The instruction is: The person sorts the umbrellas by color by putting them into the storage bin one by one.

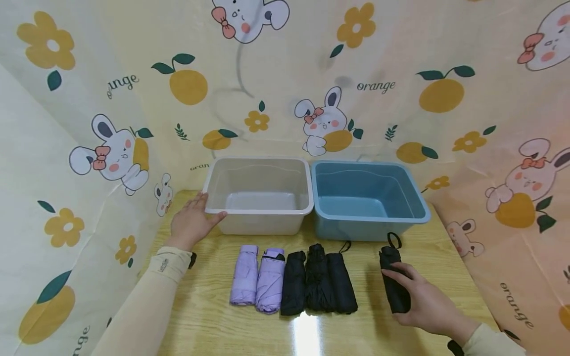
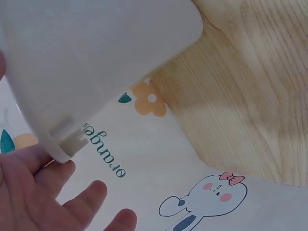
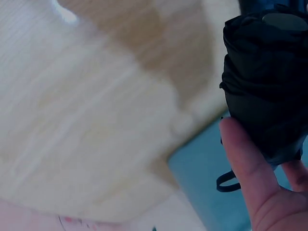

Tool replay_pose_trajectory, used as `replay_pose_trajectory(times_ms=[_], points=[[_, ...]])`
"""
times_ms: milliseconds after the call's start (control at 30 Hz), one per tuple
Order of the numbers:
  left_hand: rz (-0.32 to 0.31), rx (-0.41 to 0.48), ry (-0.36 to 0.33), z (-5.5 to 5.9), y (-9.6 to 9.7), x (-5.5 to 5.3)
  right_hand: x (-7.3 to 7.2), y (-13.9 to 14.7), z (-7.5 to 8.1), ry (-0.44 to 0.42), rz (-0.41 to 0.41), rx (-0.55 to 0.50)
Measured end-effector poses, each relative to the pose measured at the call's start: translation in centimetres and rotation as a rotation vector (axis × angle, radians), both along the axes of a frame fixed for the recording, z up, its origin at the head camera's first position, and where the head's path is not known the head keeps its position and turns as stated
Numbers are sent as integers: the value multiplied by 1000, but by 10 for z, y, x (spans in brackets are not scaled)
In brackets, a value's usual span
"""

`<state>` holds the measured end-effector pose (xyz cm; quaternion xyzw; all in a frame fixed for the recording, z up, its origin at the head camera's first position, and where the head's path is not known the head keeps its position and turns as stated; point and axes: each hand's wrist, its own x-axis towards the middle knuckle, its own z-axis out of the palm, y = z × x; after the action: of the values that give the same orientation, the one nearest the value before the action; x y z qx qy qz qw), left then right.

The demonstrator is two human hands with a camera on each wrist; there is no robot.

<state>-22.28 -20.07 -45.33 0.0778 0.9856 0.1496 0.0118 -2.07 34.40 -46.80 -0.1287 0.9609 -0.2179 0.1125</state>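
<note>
My right hand [image 1: 427, 301] grips a black folded umbrella [image 1: 392, 277], thumb on one side and fingers on the other. Its wrist loop [image 1: 394, 241] points toward the blue bin. In the right wrist view the umbrella [image 3: 267, 86] fills the right edge, partly cut off. My left hand [image 1: 191, 222] rests at the near left corner of the white bin [image 1: 262, 221], fingers spread and touching the rim [image 2: 60, 154]. Between the hands lie two purple folded umbrellas [image 1: 244, 277] and three black folded umbrellas [image 1: 317, 282], side by side.
The blue bin [image 1: 356, 228] stands right of the white one, their rims touching. Both have nothing visible inside. A printed cloth [image 1: 276, 74] with rabbits and oranges hangs behind and at both sides of the wooden table [image 1: 249, 336].
</note>
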Motion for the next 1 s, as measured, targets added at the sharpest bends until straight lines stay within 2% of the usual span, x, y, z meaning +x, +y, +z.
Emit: replay_pose_trajectory(times_ms=[133,300,533,733,1000], points=[[6,-4,10,-3,-4,1,1,4,21,68,2,9],[16,0,14,-6,-6,1,1,7,45,207,19,21],[13,2,27,-5,-6,2,-9,7,77,340,92,8],[10,10,27,-5,-3,2,-24,3,105,405,117,53],[2,27,41,-5,0,3,-51,-8,132,376,118,58]])
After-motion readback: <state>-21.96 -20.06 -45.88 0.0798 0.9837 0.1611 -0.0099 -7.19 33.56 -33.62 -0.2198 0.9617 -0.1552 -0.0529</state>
